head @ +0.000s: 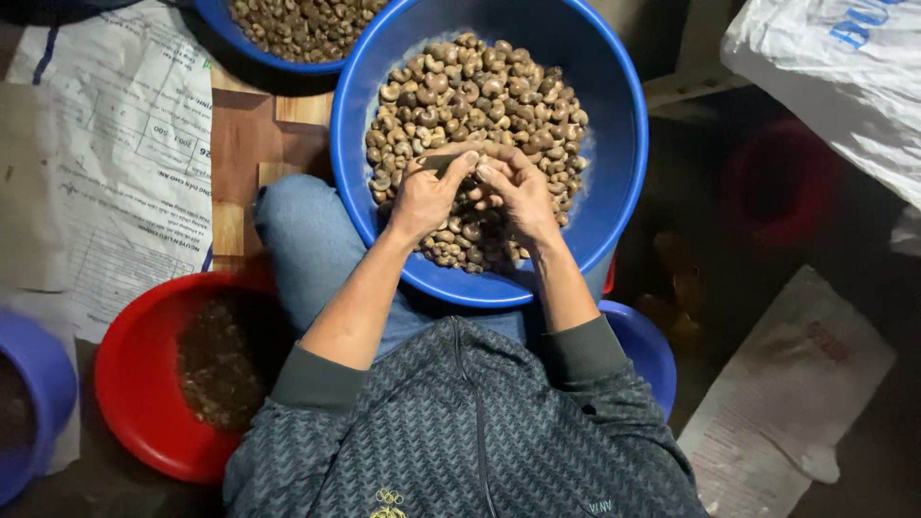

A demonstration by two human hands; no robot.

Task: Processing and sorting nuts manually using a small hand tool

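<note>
I see a big sheet of paper point(115, 144) lying flat on the left, pale with dark printed lines and boxes. A white sack point(844, 86) with blue marks sits at the top right, bunched and shiny. Another paper sheet point(787, 403) lies at the lower right, pale with faint red print, turned at a slant.

Both my arms reach forward from my grey sleeves point(460, 422) and meet over the big blue bowl point(614, 192) on my lap. My left hand point(427, 197) is curled shut, with the thumb on top. It grips a small knife point(443, 161), and I can only see a short grey bit of it. That bit lies almost flat, pointing from left to right toward my other hand. My right hand point(518, 187) is curled too, fingertips pinched right beside the knife tip. I think it holds one nut, but the fingers hide it, so I cannot tell for sure. The two hands touch at the fingertips.

Under my hands the bowl is full of brown curved nuts point(480, 96). A second blue bowl point(288, 38) of nuts sits at the top, just beside the big one. A red bowl point(144, 384) with dark bits point(216, 364) inside sits by my left knee. A small blue tub point(34, 384) is at the far left edge.
</note>
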